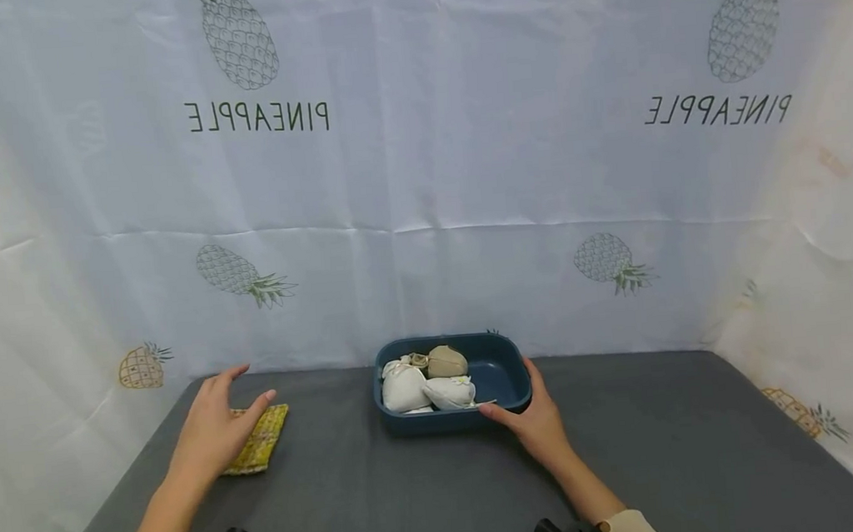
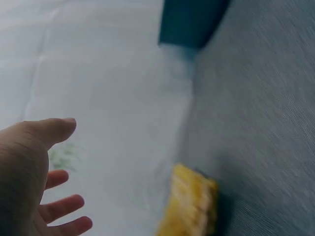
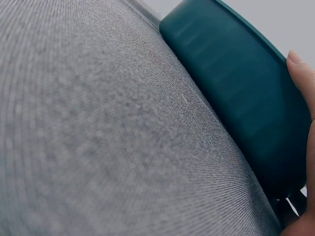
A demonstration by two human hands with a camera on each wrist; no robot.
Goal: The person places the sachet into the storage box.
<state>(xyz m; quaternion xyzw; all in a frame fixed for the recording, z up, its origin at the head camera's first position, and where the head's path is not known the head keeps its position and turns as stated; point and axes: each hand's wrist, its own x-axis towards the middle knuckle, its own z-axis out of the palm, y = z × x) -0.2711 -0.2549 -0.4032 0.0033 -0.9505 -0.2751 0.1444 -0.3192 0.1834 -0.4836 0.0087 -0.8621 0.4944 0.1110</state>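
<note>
Now, nearest us, the left hand (image 1: 214,433) hovers spread and flat over a yellow patterned pouch (image 1: 259,438) lying on the grey table (image 1: 430,499), fingers straight, gripping nothing. Over to the right hand (image 1: 537,424): thumb and fingers curl round the near right corner of the dark blue tray (image 1: 506,368), steadying it. Inside sit white sachets (image 1: 406,389) and a beige one (image 1: 446,361). It looks like a pick-up stage; next, the left hand must close on the pouch.

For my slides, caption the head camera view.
Left hand hovers over a yellow pouch; right hand grips the blue tray of sachets.
</note>
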